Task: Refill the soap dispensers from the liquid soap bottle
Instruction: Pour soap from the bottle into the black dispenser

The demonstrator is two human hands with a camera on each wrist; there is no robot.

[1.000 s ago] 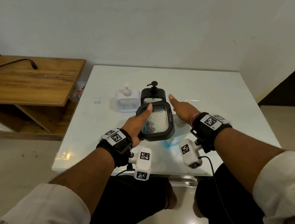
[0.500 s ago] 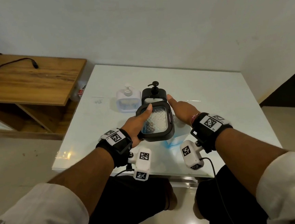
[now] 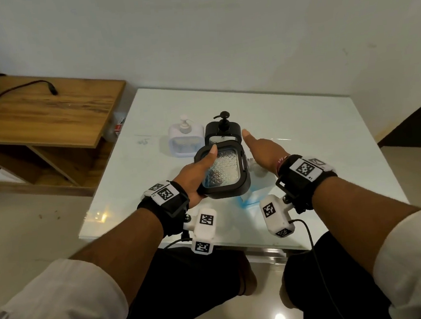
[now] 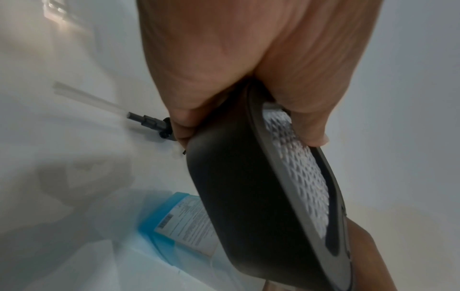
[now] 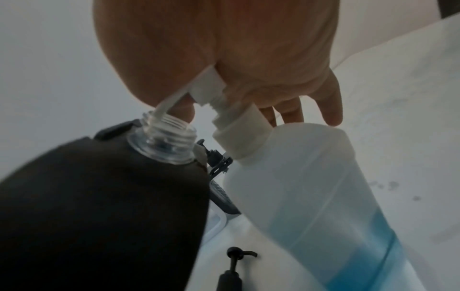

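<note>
Your left hand [image 3: 193, 176] grips a black soap dispenser [image 3: 224, 173], thumb laid across its clear textured window and fingers curled round the far side. You hold it tilted above the near middle of the white table [image 3: 303, 130]. The right wrist view shows its clear threaded neck [image 5: 163, 141] open, with no pump in it.

Your right hand [image 3: 262, 149] sits just right of that dispenser. Its thumb points forward in the head view, while the wrist view shows the palm over the white pump head [image 5: 216, 86] of the liquid soap bottle [image 5: 311, 196]. The outer fingers [image 5: 331, 106] are spread and fairly straight. The pump's spout reaches to the open neck. Whether any finger is truly wrapped round the pump, you cannot tell; the head is half buried under the palm.

The bottle stands on the table below your hands. It is translucent, with blue liquid in its lower part, and a printed label [image 4: 189, 222] shows in the left wrist view.

A removed black pump with a clear dip tube [image 4: 149, 122] lies flat on the table, just beyond your left fingers.

At the far side of the table, a second black dispenser [image 3: 223, 130] stands upright with its pump fitted. A white dispenser [image 3: 185, 141] stands just to its left, also with its pump on.

To the left of the table is a wooden desk [image 3: 37, 111] with a black cable [image 3: 20, 88] on top.
</note>
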